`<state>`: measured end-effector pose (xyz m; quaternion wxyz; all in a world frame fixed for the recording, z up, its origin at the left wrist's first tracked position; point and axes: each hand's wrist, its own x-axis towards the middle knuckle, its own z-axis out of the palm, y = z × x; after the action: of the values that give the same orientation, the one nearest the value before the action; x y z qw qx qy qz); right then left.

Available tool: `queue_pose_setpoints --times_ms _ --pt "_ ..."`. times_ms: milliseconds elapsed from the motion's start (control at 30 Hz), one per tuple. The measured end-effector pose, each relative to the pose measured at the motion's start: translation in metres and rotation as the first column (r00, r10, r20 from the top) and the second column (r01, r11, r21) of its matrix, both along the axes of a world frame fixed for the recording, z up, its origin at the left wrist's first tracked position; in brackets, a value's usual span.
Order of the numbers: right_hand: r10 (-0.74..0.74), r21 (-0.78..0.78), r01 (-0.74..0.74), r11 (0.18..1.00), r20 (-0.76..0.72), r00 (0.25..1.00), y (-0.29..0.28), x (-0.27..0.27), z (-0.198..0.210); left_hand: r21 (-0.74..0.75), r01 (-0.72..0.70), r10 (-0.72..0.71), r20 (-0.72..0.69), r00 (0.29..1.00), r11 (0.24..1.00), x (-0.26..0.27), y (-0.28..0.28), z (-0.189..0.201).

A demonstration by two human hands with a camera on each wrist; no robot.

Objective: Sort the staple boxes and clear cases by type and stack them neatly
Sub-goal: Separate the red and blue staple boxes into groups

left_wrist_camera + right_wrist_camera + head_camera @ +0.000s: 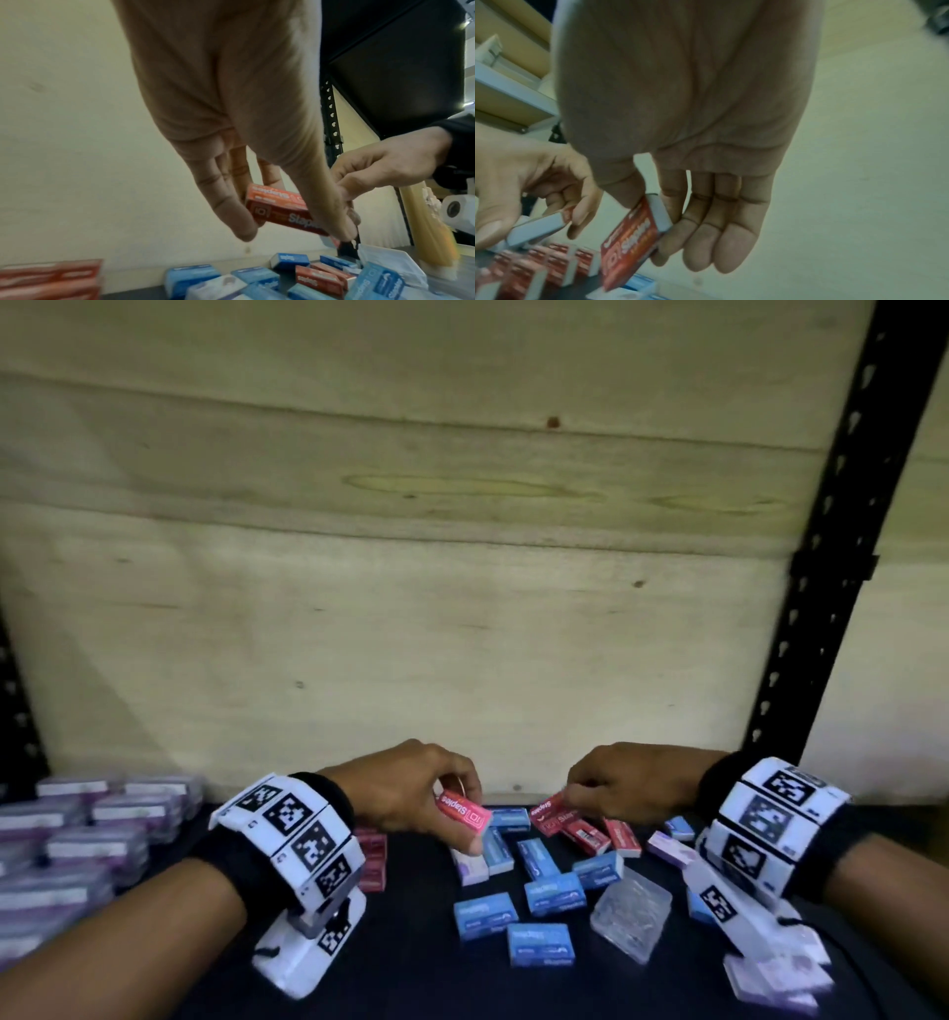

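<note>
My left hand pinches a red staple box between thumb and fingers, lifted above the dark shelf; the left wrist view shows the same box tilted in the left hand. My right hand pinches another red staple box, seen on edge in the right hand. A stack of red boxes stands below the left hand. Several blue staple boxes and more red ones lie scattered in the middle. One clear case lies to their right.
Purple-labelled clear cases are stacked at the left. More cases lie under my right wrist, and a pale purple box sits near it. A plywood panel closes the back; a black rack upright rises at the right.
</note>
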<state>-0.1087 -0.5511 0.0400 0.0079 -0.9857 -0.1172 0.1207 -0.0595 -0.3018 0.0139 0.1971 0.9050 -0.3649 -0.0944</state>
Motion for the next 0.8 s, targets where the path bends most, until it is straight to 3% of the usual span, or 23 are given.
queue_pose_setpoints --times_ms 400,600,800 --pt "0.16 0.242 -0.128 0.962 -0.116 0.98 0.105 0.009 -0.023 0.01 -0.208 0.208 -0.082 0.975 0.978 -0.035 0.117 -0.006" --pt "0.244 0.193 -0.206 0.959 -0.204 0.948 0.147 0.005 -0.038 0.089 -0.282 0.29 -0.09 0.953 0.955 -0.042 0.153 -0.013" --pt "0.267 0.025 -0.267 0.963 -0.139 0.954 0.165 0.002 -0.048 0.358 -0.233 0.249 0.002 0.968 0.904 -0.048 0.162 -0.012"
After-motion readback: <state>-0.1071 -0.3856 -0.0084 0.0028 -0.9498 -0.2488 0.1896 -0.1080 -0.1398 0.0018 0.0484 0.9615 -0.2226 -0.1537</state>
